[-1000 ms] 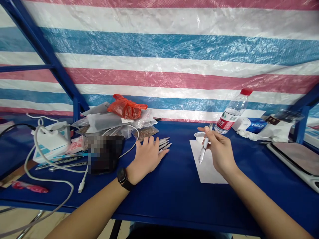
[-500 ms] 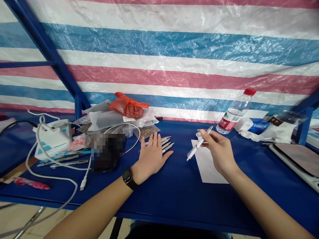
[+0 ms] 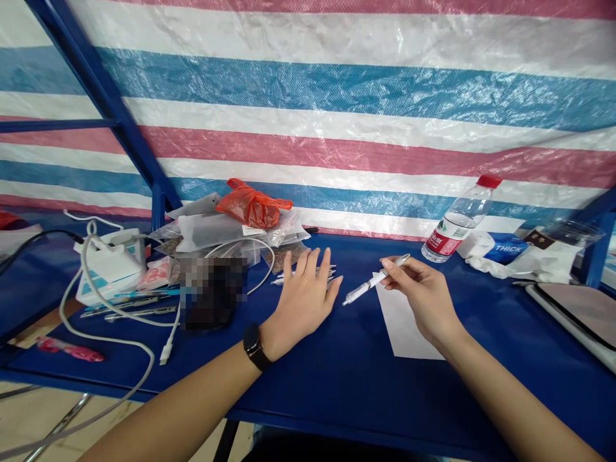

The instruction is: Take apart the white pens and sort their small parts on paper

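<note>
My left hand [image 3: 307,296] is open, fingers spread, over several white pens [image 3: 332,272] that lie side by side on the blue table. The hand covers most of them; whether it touches them I cannot tell. Between thumb and fingers, my right hand [image 3: 423,292] grips a white pen [image 3: 366,287], tilted with its lower end pointing left. Below that hand a sheet of white paper [image 3: 402,327] lies on the table, partly covered by the hand and wrist.
Plastic bags [image 3: 206,231] and a tied orange bag [image 3: 253,204] are heaped behind my left hand. A white cable [image 3: 144,356], more pens [image 3: 139,313] and a pink pen [image 3: 70,348] lie left. A water bottle [image 3: 445,240], tissue pack [image 3: 505,248] and flat scale-like device [image 3: 577,314] stand right.
The pen in my right hand has swung to a flatter angle, its lower end moving left toward the other pens. My left hand has shifted slightly right, with its fingers more spread.
</note>
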The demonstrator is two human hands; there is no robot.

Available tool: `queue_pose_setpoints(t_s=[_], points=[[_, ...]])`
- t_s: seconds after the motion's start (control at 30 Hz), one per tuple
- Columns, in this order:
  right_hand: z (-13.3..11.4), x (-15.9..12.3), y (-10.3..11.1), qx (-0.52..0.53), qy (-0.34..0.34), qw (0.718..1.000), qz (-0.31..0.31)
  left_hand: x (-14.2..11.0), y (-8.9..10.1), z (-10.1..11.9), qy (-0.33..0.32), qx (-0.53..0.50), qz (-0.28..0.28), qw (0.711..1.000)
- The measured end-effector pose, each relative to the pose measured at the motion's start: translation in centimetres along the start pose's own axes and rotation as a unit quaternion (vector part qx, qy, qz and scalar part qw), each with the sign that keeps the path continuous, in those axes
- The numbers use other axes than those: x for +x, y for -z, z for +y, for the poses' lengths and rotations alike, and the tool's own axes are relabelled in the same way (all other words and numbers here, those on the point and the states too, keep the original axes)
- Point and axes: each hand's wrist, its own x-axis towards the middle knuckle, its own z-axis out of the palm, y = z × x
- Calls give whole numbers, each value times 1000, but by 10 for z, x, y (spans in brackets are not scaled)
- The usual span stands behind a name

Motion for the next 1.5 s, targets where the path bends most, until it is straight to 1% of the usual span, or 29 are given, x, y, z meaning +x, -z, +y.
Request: queue_pose_setpoints(t_s=[0.03,0.07,0.1,0.13,0.17,0.23,0.27,0.3,0.33,0.37,0.4,0.43,0.47,0.5,0.53,0.67,0.7,0.8,0.87,1.0,1.03,1.1,1.17,1.23,1.3,1.33,1.4,1.5], points=[[0,-1,-2,8,-5,1000,-8,-1,2,4,-24,-42,29,998],[0,-3,-4,17,-9,1000,-17,-2,3,8,-50,-89,42,994],[1,-6,-6,26,-11,999,-28,-4,4,13,-72,-136,40,987],[1,-8,-8,33,-10,998,-43,-6,4,17,-86,-182,22,979],[2,-11,-10,38,-6,997,-61,-8,3,21,-84,-227,-6,970],[3,-15,-12,38,-2,994,-103,-11,0,27,-44,-334,-64,939],[3,-17,-12,39,-5,992,-122,-12,-2,29,-24,-396,-94,913],[2,-17,-12,44,-11,989,-138,-12,-3,29,-9,-464,-130,876],[2,-18,-11,53,-18,987,-151,-12,-5,29,0,-534,-170,828],[0,-18,-10,67,-28,984,-163,-11,-6,29,6,-599,-207,773],[-1,-17,-9,83,-39,980,-175,-10,-6,29,12,-656,-238,716],[-2,-17,-8,100,-52,976,-185,-9,-7,28,17,-700,-258,666],[-4,-17,-7,114,-64,973,-190,-9,-8,28,22,-731,-262,629],[-4,-16,-7,121,-73,971,-191,-8,-8,28,25,-748,-258,611],[-5,-15,-6,121,-77,972,-187,-8,-8,28,26,-754,-250,607],[-3,-12,-2,84,-55,983,-151,-9,-11,27,47,-729,-240,640],[-2,-11,-1,84,-54,984,-150,-9,-12,27,58,-728,-241,639],[-2,-10,1,108,-63,978,-169,-8,-13,26,91,-749,-248,608],[-2,-10,0,111,-67,977,-171,-7,-14,25,97,-756,-245,599],[-2,-9,-2,76,-70,988,-111,-6,-13,26,76,-744,-240,618],[-2,-9,-2,79,-75,988,-106,-6,-13,26,75,-741,-238,624],[-3,-9,-1,104,-83,984,-120,-6,-13,27,79,-737,-232,629],[-3,-9,0,121,-76,980,-137,-6,-13,27,84,-740,-234,625],[-3,-10,0,95,-55,984,-140,-6,-12,27,83,-746,-245,614],[-3,-9,0,49,-42,990,-127,-5,-11,26,83,-749,-253,607],[-4,-8,1,35,-46,991,-124,-5,-10,26,84,-749,-255,606],[-8,-4,2,41,-75,988,-132,-5,-7,24,82,-748,-255,608],[-17,1,5,72,-125,972,-188,-5,-5,23,74,-750,-253,607]])
